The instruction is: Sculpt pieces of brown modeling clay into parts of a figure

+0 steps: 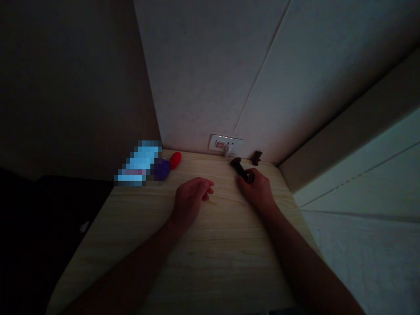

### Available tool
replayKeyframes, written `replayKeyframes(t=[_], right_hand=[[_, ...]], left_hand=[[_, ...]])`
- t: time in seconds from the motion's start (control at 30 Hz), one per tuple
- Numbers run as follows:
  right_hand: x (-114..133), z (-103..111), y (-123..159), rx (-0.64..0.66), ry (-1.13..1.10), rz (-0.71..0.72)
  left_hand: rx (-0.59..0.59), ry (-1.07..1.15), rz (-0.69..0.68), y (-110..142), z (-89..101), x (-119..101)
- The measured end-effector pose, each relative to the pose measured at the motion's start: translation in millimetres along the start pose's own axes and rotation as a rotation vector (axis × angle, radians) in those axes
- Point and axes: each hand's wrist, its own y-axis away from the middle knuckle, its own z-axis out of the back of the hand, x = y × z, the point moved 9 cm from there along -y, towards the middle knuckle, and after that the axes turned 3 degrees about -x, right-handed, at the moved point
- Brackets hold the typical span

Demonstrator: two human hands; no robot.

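My right hand (257, 189) lies on the light wooden tabletop (197, 245) with its fingers wrapped round a dark object with a flared round end (239, 167) that points toward the wall. My left hand (192, 197) rests on the table a little to the left, fingers curled loosely and pinched on a thin pale stick (210, 201) that pokes out to its right. The room is dim.
A white wall socket panel (226, 144) sits at the back edge. A small brown thing (256, 157) lies by the wall. At the back left are a red object (175, 159), a purple object (161, 169) and a blurred blue patch (139, 164). A pale bed surface (367, 210) lies right.
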Motion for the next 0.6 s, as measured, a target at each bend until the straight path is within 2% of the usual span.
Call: replayKeyframes(t=[0.17, 0.27, 0.33, 0.4, 0.5, 0.6], right_hand=[[3, 3, -1, -0.026, -0.021, 0.031], [16, 1, 5, 0.022, -0.089, 0.104], [32, -3, 13, 0.106, -0.151, 0.190], [49, -6, 24, 0.190, -0.201, 0.277], [78, -9, 43, 0.328, -0.280, 0.478], [91, -12, 53, 0.412, -0.290, 0.570]], left_hand=[[0.010, -0.033, -0.010, 1, -1.1, -2], [-0.016, -0.040, -0.023, 2, 1.6, -4], [-0.107, -0.015, -0.060, 1, 11.5, -8], [-0.248, 0.034, -0.116, 0, 27.7, -12], [-0.430, 0.116, -0.156, -4, 50.3, -12], [-0.456, 0.141, -0.115, -10, 55.4, -6]])
